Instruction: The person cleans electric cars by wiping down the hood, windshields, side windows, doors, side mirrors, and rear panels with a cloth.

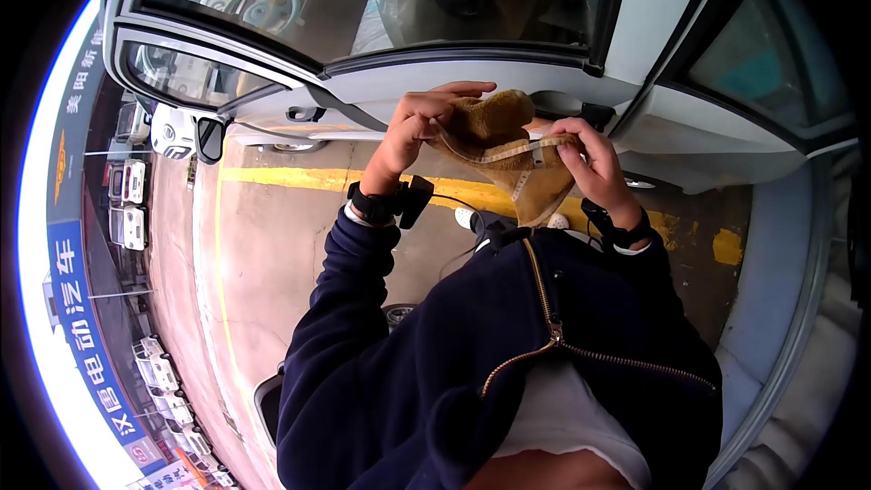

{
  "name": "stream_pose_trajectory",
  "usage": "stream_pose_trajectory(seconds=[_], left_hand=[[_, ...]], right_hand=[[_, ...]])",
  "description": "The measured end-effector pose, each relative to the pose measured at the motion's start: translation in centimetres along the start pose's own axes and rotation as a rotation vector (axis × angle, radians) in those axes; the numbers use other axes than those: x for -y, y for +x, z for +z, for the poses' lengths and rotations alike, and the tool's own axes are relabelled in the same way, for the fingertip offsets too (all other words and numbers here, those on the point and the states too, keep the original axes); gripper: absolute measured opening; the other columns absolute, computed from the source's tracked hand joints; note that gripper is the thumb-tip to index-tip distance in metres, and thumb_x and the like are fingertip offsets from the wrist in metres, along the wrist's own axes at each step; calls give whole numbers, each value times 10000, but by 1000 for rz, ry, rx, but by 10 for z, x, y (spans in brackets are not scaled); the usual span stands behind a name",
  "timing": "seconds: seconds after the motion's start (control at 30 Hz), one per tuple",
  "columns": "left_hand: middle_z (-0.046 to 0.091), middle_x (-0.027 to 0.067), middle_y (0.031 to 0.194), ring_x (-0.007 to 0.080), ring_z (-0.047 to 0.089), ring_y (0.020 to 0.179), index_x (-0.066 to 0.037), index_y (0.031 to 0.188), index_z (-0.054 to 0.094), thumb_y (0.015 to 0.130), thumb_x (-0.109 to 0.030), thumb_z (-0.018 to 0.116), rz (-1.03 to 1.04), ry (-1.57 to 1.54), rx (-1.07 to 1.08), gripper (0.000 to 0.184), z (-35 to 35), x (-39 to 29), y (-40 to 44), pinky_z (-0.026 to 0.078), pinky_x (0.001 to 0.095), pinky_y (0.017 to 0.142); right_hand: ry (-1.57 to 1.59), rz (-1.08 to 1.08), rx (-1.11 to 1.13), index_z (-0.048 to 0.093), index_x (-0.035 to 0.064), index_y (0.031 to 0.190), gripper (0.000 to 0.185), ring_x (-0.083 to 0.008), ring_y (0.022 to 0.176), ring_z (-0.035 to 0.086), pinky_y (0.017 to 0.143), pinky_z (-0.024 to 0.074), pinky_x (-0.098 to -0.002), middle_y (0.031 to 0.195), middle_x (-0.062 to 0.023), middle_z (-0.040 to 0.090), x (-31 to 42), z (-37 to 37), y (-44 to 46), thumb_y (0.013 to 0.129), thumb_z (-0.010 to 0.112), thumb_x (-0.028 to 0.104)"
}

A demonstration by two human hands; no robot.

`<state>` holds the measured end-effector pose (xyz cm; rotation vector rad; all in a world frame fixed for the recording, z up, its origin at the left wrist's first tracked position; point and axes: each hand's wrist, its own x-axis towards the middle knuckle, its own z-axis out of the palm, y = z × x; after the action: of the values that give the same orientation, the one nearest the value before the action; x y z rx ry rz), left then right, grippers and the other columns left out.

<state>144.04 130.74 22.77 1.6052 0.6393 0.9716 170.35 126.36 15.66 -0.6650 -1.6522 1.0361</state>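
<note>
A brown, plush-looking fabric piece with a pale strip along its edge [522,163] is in the upper middle of the frame, stretched between both hands. The left hand [413,127], on its left, pinches one end of the strip between thumb and fingers; the right hand [592,161], on its right, pinches the other. Holding both ends probably keeps the strip drawn out, since such soft material would likely fold if held at one point. A fold bulges above the strip, while the lower part hangs in a narrowing flap, presumably because nothing supports it below.

A black wrist strap with a boxy device [395,202] sits beneath the left hand, apparently fastened there to leave the fingers free. Beyond the fabric, across the top of the frame, stands a pale-painted car side [517,73]. A broad yellow ground line [299,179] crosses behind the hands.
</note>
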Motion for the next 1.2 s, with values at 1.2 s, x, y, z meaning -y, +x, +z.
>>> stream_pose_trajectory(seconds=[1.2], left_hand=[[601, 96, 1016, 290, 607, 911, -91, 1174, 599, 791, 94, 586, -121, 473, 195, 425, -1, 46, -63, 526, 333, 812]], right_hand=[[-381, 324, 1, 614, 143, 1265, 487, -129, 589, 547, 593, 475, -247, 855, -118, 699, -11, 16, 5, 807, 725, 24]])
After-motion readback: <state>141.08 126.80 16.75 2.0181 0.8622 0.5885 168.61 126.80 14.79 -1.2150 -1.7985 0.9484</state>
